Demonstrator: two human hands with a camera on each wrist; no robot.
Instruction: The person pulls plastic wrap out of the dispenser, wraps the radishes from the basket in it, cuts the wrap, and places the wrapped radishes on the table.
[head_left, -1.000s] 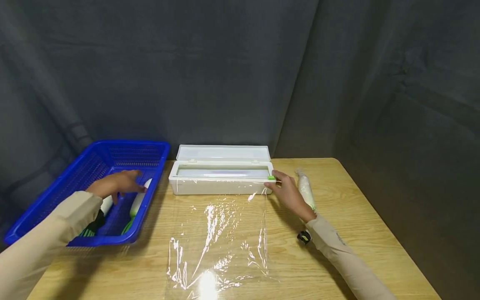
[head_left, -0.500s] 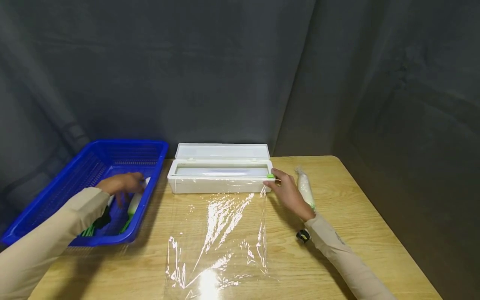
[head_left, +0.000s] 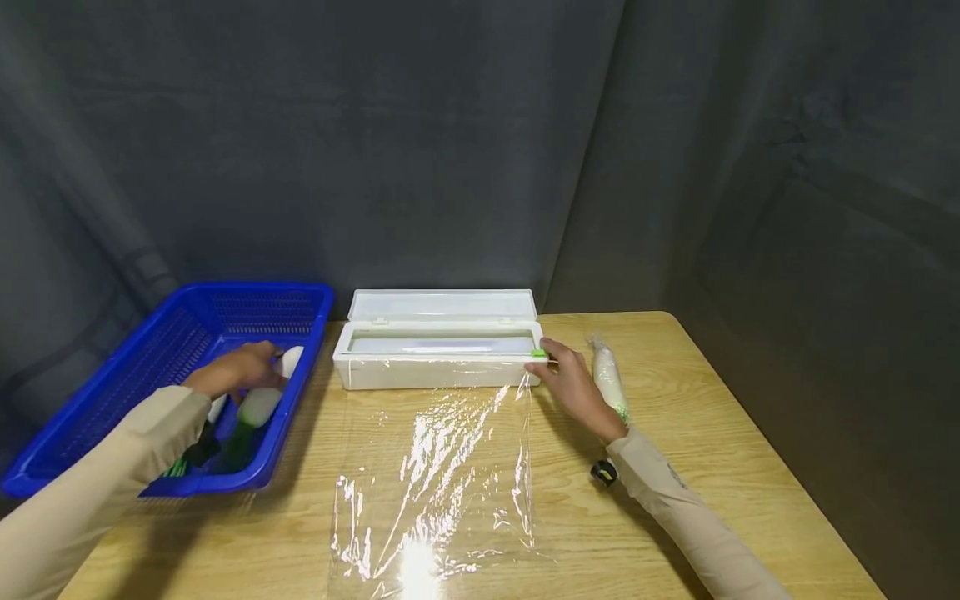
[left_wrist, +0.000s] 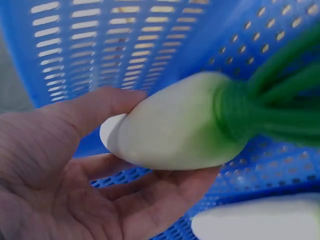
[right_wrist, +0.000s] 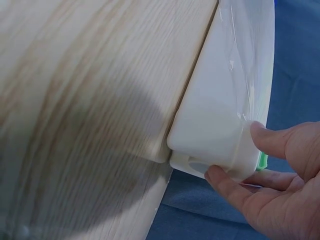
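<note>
My left hand (head_left: pixel 238 369) is down inside the blue basket (head_left: pixel 258 287). It grips a white radish (left_wrist: pixel 170 125) with green leaf stalks, thumb on one side and fingers beneath. In the left wrist view a second white radish (left_wrist: pixel 260 220) lies below it on the basket floor. My right hand (head_left: pixel 576 390) holds the right end of a white cling film dispenser (head_left: pixel 427 373), thumb and fingertips at the corner beside the green slider (head_left: pixel 538 353). The dispenser's clear lid (head_left: pixel 442 304) stands up. A sheet of cling film (head_left: pixel 450 467) runs from it toward me over the table.
A film-wrapped radish (head_left: pixel 609 379) lies right of the dispenser, partly behind my right wrist. A small black item with a yellow mark (head_left: pixel 603 473) shows beside the right sleeve. Dark grey curtains (head_left: pixel 420 150) hang behind the wooden table (head_left: pixel 720 467) and along its right side.
My left hand has reached onto the radish, taken hold of it and tipped it up from the basket floor. The right hand stays at the dispenser's end.
</note>
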